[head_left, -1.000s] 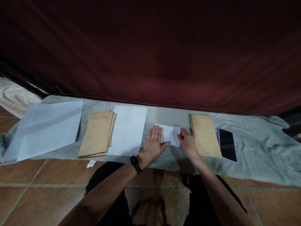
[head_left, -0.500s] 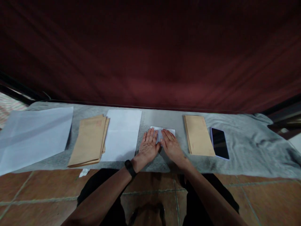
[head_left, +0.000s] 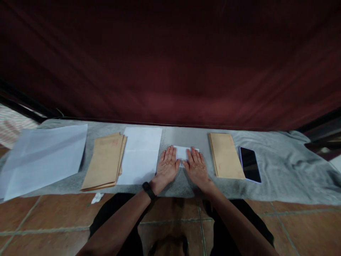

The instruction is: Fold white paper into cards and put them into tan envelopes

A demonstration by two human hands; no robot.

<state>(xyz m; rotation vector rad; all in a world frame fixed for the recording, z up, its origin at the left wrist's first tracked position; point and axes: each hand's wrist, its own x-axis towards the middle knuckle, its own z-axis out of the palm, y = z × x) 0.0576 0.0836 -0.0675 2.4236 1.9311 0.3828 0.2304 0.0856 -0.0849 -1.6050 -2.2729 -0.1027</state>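
A small folded sheet of white paper (head_left: 182,153) lies on the grey cloth in front of me. My left hand (head_left: 167,165) rests flat on its left end, fingers stretched out and pointing away from me. On the right end my right hand (head_left: 196,167) presses down, also flat with the fingers spread a little. The paper's middle shows between the two hands; its ends are hidden under them. Just left of my left hand lie larger white sheets (head_left: 141,153) with a crease across them.
Brown envelopes lie in a left stack (head_left: 105,160) and a right stack (head_left: 226,156). A phone (head_left: 250,164) lies beside the right stack. Large white sheets (head_left: 48,156) cover the far left of the grey cloth (head_left: 287,167). A dark red curtain (head_left: 170,71) hangs behind.
My right hand has slid to the right along the folded paper, away from my left hand, uncovering the paper's middle. The left hand stays nearly in place.
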